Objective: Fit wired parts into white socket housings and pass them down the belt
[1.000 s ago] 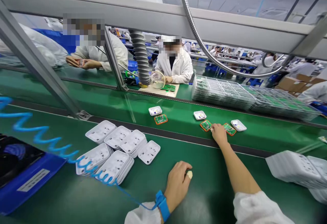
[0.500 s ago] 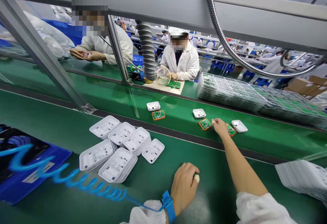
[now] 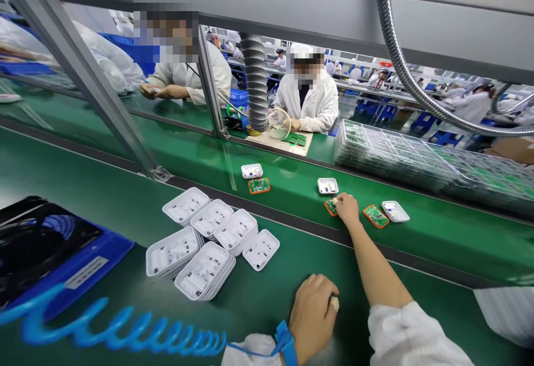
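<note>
A long green bench [image 3: 292, 299] runs beside a green conveyor belt [image 3: 438, 232] in a busy assembly hall. A second ago the right hand [image 3: 346, 208] lay between two circuit boards; now it has slid left onto the circuit board [image 3: 330, 206] nearer the white cover [image 3: 327, 186], fingers together on its edge, which suggests it is being picked. The left hand [image 3: 312, 313] rests curled on the bench beside stacked white trays [image 3: 204, 243].

Bare belt [image 3: 292, 199] lies open between boards; stacked shells [image 3: 208, 243] crowd left.
</note>
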A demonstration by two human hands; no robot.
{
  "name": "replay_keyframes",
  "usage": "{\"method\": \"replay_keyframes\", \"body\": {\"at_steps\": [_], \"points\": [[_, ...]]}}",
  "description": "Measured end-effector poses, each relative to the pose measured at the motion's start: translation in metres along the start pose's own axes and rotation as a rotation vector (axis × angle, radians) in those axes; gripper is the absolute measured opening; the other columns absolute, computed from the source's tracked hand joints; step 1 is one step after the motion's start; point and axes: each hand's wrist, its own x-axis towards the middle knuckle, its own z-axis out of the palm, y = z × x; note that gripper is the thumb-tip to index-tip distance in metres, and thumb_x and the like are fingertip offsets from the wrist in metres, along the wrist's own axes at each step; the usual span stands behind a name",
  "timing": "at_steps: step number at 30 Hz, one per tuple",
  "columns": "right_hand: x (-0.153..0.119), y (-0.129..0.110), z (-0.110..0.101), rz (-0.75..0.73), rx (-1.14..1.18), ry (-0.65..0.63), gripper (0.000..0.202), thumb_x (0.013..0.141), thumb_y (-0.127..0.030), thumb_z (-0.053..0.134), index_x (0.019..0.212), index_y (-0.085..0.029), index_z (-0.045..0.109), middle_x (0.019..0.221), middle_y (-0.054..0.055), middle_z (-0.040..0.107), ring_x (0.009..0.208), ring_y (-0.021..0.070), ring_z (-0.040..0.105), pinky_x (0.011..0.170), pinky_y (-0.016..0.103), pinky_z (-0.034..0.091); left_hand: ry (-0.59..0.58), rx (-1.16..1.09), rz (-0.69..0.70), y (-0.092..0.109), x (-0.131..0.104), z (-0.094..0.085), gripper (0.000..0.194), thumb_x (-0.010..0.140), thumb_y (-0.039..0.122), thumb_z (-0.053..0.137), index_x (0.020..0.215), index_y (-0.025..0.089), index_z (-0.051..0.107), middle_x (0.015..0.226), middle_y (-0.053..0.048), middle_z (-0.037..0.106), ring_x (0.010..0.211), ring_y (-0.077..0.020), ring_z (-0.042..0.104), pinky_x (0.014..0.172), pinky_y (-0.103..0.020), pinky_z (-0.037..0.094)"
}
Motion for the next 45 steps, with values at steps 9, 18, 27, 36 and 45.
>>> {"method": "replay_keyframes", "body": {"at_steps": [9, 18, 27, 36, 45], "points": [[-0.013, 0.022, -0.02, 0.06, 0.256, -0.035, 0.024, 0.079, -0.032, 0.043, 0.087, -0.016, 0.059, 0.075, 0.006, 0.065, 0.07, 0.018, 0.059, 0.065, 0.029, 0.043, 0.026, -0.002, 0.034, -0.003, 0.002, 0.001, 0.018, 0.072, 0.008, 0.041, 0.082, 0.02, 0.051, 0.085, -0.003, 0.056, 0.081, -0.0183, 0.048, 0.071, -0.031, 0.036], [-0.037, 0.027, -0.044, 0.061, 0.481, -0.089, 0.036, 0.078, -0.028, 0.044, 0.111, -0.015, 0.051, 0.097, 0.01, 0.066, 0.081, 0.0169, 0.063, 0.07, 0.029, 0.048, 0.035, 0.027, 0.056, -0.003, 0.003, 0.001, 0.019, 0.073, 0.008, 0.04, 0.082, 0.02, 0.052, 0.084, -0.003, 0.056, 0.08, -0.0178, 0.049, 0.07, -0.03, 0.037], [-0.096, 0.019, -0.058, -0.023, 0.493, -0.037, 0.031, 0.077, -0.032, 0.048, 0.104, -0.019, 0.055, 0.104, 0.007, 0.062, 0.092, 0.0194, 0.059, 0.085, 0.033, 0.044, 0.029, 0.046, 0.087, -0.004, 0.002, 0.0, 0.019, 0.075, 0.008, 0.039, 0.082, 0.02, 0.052, 0.083, -0.003, 0.056, 0.079, -0.0176, 0.049, 0.07, -0.03, 0.037], [-0.195, -0.004, -0.04, -0.417, 0.271, -0.1, 0.02, 0.082, -0.019, 0.039, 0.09, -0.023, 0.057, 0.089, 0.004, 0.061, 0.087, 0.0194, 0.054, 0.078, 0.034, 0.041, 0.03, 0.061, 0.086, -0.006, 0.003, 0.001, 0.018, 0.076, 0.01, 0.04, 0.084, 0.02, 0.054, 0.085, -0.003, 0.056, 0.081, -0.0179, 0.05, 0.072, -0.029, 0.038], [-0.197, -0.008, -0.039, -0.485, 0.267, -0.129, 0.021, 0.079, -0.011, 0.041, 0.09, -0.021, 0.055, 0.09, 0.003, 0.059, 0.087, 0.0176, 0.051, 0.078, 0.032, 0.038, 0.043, 0.018, 0.096, -0.009, 0.0, 0.0, 0.018, 0.077, 0.012, 0.041, 0.085, 0.019, 0.055, 0.086, -0.003, 0.056, 0.083, -0.017, 0.05, 0.073, -0.028, 0.04]]}}
